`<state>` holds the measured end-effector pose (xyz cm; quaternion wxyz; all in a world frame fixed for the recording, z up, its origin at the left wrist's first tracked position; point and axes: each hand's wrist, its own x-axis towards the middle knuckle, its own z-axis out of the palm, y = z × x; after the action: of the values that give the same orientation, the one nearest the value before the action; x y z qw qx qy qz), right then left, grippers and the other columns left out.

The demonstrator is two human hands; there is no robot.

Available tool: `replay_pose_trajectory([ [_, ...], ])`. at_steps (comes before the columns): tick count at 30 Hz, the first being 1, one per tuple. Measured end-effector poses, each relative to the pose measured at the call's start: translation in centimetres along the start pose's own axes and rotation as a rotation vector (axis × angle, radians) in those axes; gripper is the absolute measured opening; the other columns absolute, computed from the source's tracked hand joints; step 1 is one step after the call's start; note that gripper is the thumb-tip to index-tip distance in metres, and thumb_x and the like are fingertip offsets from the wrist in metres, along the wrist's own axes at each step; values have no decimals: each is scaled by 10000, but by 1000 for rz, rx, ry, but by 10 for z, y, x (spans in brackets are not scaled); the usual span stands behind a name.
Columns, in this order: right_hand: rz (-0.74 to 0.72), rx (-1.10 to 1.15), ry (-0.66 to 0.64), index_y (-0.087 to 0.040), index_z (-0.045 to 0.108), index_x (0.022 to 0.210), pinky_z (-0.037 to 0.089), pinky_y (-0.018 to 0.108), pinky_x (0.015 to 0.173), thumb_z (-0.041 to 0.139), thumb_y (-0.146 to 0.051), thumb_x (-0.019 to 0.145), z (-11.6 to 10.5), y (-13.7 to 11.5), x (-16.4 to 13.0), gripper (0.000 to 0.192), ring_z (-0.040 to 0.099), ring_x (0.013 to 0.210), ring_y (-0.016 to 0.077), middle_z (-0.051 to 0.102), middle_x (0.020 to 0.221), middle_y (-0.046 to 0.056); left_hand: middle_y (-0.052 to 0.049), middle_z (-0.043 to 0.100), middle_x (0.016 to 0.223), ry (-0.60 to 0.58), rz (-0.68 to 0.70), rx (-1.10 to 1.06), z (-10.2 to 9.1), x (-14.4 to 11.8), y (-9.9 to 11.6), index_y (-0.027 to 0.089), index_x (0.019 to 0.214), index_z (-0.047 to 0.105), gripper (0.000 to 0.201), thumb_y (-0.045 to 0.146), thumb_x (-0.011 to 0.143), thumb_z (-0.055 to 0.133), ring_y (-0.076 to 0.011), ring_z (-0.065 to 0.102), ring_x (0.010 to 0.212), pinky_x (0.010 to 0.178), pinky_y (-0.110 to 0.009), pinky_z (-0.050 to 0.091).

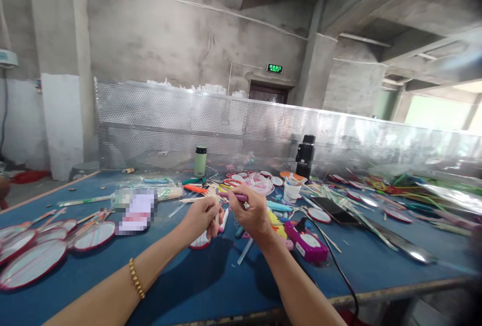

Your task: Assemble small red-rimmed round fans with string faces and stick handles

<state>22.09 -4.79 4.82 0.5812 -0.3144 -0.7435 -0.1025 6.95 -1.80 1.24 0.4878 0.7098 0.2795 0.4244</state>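
- Nearest, both of your forearms reach out over the blue tabletop (pixel 211 286); one gold bead bracelet (pixel 136 279) sits on your left wrist.
- Your left hand (pixel 201 218) has its fingers (pixel 215 214) curled together round a thin pale stick; the grip itself is partly hidden.
- Your right hand (pixel 253 214) has its fingers (pixel 243 206) clamped on one purple handle (pixel 238 197), which lies level just above the knuckles, between both hands and over the middle of the tabletop.
- Just under your left hand, one small red-rimmed fan (pixel 199 242) lies flat, with loose handles in pink, blue and white beside it.
- To your right, one magenta glue gun (pixel 306 243) rests on the tabletop, its black cord (pixel 341 276) running toward the near edge.
- At far left, about five red-rimmed round fans (pixel 33 260) lie overlapping.
- Further off, one white cup (pixel 291 191) holds sticks; more round fan faces (pixel 259 183) are heaped behind it, too many to count.
- Beyond these stand two bottles: a green flask (pixel 200 160) and a black flask (pixel 305 155), both before the perforated metal screen (pixel 169 125).
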Motion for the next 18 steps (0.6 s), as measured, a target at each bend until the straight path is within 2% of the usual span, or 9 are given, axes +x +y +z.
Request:
replay_pose_trajectory([
  [5,16,30,-26,-163,650,770,430,221,549,535,-212,848,3,4,-2,148,524,551,105,614,640,11,-15,603,464,5,-21,6,0,-2,3,168,673,480,264,388,818,482,-106,515,308,304,-176,378],
  [18,19,-6,14,-173,628,715,418,233,553,520,-218,843,2,3,-2,174,495,543,105,588,613,1,-3,591,452,30,-16,17,0,-1,2,173,683,480,247,375,824,478,-112,527,316,308,-176,370],
])
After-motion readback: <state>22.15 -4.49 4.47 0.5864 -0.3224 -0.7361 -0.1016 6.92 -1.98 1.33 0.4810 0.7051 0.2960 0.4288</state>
